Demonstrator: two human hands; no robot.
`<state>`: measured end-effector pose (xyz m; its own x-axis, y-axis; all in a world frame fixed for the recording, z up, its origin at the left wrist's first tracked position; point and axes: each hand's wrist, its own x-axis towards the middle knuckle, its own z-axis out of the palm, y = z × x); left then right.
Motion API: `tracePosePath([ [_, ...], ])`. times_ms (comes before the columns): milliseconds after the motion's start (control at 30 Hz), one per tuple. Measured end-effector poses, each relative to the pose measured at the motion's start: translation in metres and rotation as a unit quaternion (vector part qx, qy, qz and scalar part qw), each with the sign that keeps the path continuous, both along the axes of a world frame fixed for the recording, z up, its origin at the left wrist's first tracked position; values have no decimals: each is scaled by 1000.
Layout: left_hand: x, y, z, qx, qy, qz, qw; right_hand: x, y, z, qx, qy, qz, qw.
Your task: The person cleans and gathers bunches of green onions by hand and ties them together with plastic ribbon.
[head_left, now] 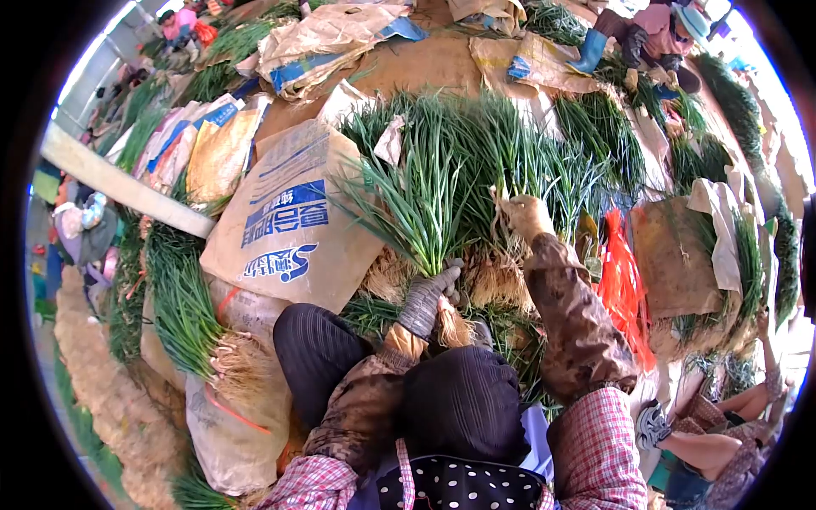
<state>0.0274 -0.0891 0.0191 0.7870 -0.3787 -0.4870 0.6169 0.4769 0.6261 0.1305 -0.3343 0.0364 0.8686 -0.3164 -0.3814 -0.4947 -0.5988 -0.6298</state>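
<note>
My left hand (431, 297), in a grey glove, is closed round the lower stems of a bunch of green onions (429, 212). The leaves fan upward and the pale roots hang below the fist. To the right, my right hand (523, 214), in a pale glove, is closed at the near side of the leafy pile (535, 161). Thin pale stems show at its fingertips, but what it grips is too small to make out. Rooted stem ends (500, 285) lie between and below the hands.
A printed sack (297, 204) lies at left, beside a tied onion bundle (183, 319). Red plastic strips (623, 285) hang right of my right arm. Other people sit at upper right (659, 38), lower right (722, 442) and far left (85, 225).
</note>
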Motion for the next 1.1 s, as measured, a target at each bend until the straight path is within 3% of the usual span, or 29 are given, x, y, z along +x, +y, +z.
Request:
tracePosePath([
  [33,0,1,3,3,-2,-2,1000,-6,-4,-9,-29,-48,52,997],
  [67,0,1,4,12,1,8,1000,-26,9,22,60,-67,10,996],
  [100,0,1,4,22,6,17,1000,-35,6,22,54,-82,42,994],
  [133,1,1,3,33,11,26,999,-50,13,33,184,-107,1,977],
  [200,-1,2,12,-21,-3,19,1000,-62,0,-11,410,-129,-34,902],
  [300,-1,-4,10,17,-1,25,1000,-81,9,-34,320,-85,-83,940],
  [367,-4,-6,8,-1,-3,40,999,-102,20,-41,172,-86,61,980],
  [400,-4,-10,6,-12,-11,54,998,-110,31,-24,96,-55,55,992],
  [433,-5,-14,6,-22,-3,77,997,-116,31,-39,178,-76,41,980],
  [533,-4,-9,6,30,-17,24,999,-135,54,-10,63,-97,127,985],
  [600,-1,-12,-7,73,28,16,997,-145,66,-1,117,-204,157,959],
  [633,0,-10,-15,82,41,11,996,-146,64,0,157,-132,174,963],
  [733,-1,-15,-18,69,65,43,995,-136,66,7,288,-50,-90,952],
  [767,0,-14,-24,80,49,31,995,-125,63,18,172,15,-89,981],
  [800,0,-14,-22,90,32,18,995,-115,58,5,163,17,-105,981],
  [900,-3,-15,-18,107,31,28,993,-88,51,-19,250,31,-91,963],
  [933,-4,-15,-17,106,41,32,993,-72,47,-52,216,6,-79,973],
  [1000,0,-14,-26,135,49,5,990,-55,42,-56,251,12,-32,967],
  [1067,5,-9,-27,164,81,-10,983,-53,38,-55,264,13,-92,960],
  [1100,0,-9,-16,141,37,35,989,-59,50,-22,205,36,-129,970],
])
